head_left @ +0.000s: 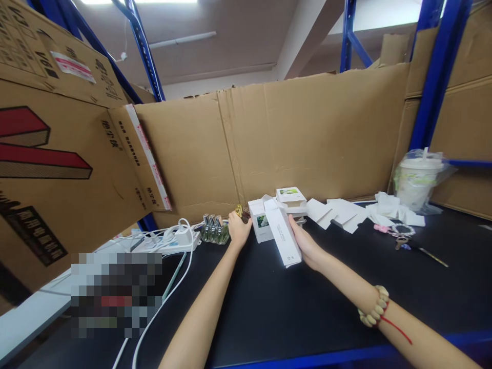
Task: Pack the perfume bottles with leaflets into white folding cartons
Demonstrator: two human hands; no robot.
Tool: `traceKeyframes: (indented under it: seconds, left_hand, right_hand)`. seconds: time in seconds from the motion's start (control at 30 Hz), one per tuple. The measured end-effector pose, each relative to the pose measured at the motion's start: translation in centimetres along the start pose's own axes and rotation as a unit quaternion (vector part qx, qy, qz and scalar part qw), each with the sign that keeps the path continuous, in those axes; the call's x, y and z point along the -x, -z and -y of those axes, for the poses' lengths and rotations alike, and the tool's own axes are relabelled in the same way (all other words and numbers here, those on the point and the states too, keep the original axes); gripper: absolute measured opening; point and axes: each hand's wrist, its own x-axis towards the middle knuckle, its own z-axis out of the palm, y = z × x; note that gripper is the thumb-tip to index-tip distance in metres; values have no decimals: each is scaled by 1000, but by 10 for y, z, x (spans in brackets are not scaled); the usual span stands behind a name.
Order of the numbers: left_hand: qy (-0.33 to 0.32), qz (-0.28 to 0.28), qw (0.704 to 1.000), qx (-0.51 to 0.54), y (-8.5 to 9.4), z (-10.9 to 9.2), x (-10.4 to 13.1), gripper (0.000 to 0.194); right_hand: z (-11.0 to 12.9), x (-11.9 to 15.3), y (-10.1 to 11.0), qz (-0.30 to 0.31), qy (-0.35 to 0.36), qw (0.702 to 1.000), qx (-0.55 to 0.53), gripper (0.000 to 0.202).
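My right hand point(306, 243) grips a tall white paper box point(283, 233) with small print on its side, tilted, its top flap raised. Farther back and to the left, my left hand point(239, 229) curls its fingers around a small gold-capped bottle point(239, 209), whose body is mostly hidden. Just left of that hand stand several small glass bottles point(215, 230) with silvery caps, in a tight group. Behind the held box are an upright white box point(259, 221) with a plant picture and another white box point(291, 196) with a green label.
White folded papers point(338, 214) lie to the right, near a bagged drink cup point(418, 179) and a keyring with charms point(402, 231). A power strip point(169, 245) with white cables lies left. Cardboard point(315, 138) walls the back of the black table point(269, 318).
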Motion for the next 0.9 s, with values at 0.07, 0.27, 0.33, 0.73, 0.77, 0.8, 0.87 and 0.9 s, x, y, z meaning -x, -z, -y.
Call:
traceKeyframes:
  seconds: [0.07, 0.27, 0.33, 0.73, 0.77, 0.8, 0.87, 0.9]
  left_hand:
    - [4, -3, 1000, -15, 2, -3, 2, 32]
    - [-2, -21, 999, -30, 8, -7, 9, 59]
    - [-19, -22, 999, -42, 9, -4, 12, 64]
    - [-50, 37, 995, -83, 29, -5, 32, 32]
    - [-47, 49, 994, -82, 33, -6, 34, 29]
    - [-43, 57, 994, -79, 36, -6, 36, 27]
    - [-31, 60, 995, -69, 43, -8, 40, 26]
    - [-23, 57, 996, -60, 46, -9, 42, 26]
  right_hand:
    - [-1, -1, 1, -5, -3, 1000, 5, 35]
    - [-2, -2, 2, -10, -4, 1000, 3, 34]
    - [-2, -3, 1, -6, 0, 1000, 2, 34]
    - [1, -4, 4, -10, 41, 998, 48, 32]
    - [0, -4, 4, -4, 52, 997, 51, 29]
    - [0, -4, 4, 3, 63, 997, 54, 25]
    - [-2, -4, 5, 9, 79, 995, 62, 20]
    - [-2, -4, 4, 8, 83, 994, 66, 19]
